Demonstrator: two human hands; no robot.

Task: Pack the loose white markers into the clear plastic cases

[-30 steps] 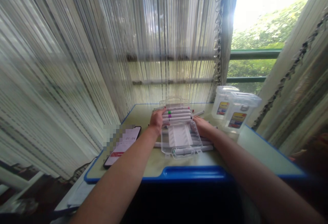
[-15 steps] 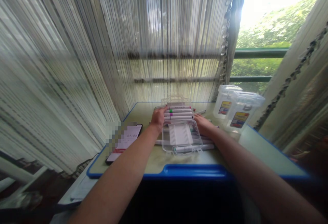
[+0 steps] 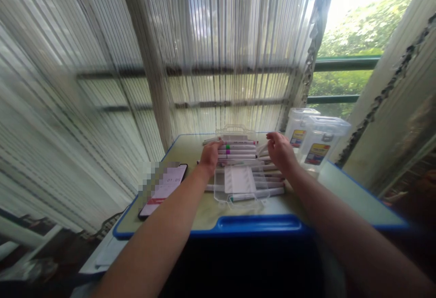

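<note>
A clear plastic case [image 3: 220,192] lies with its lid folded toward me, a white ridged insert [image 3: 239,180] in the near half. Several white marker pens [image 3: 238,151] lie side by side in the far half, two with green and purple bands. My left hand [image 3: 209,156] is closed on the case's left edge, its fingertips by the ends of the pens. My right hand [image 3: 282,151] is raised just right of the case, above loose markers [image 3: 272,184]. Its fingers are bent and apart, and nothing shows between them.
Two clear lidded containers [image 3: 323,136] with yellow labels stand at the table's right rear. A phone [image 3: 163,191] showing a timer lies on the left. The table [image 3: 354,202] has a blue rim and a front groove [image 3: 259,223]. Sheer curtains [image 3: 218,39] hang behind.
My right hand has lifted off the markers beside the case and moved up and slightly right. My left hand stays on the case. The view has shifted slightly.
</note>
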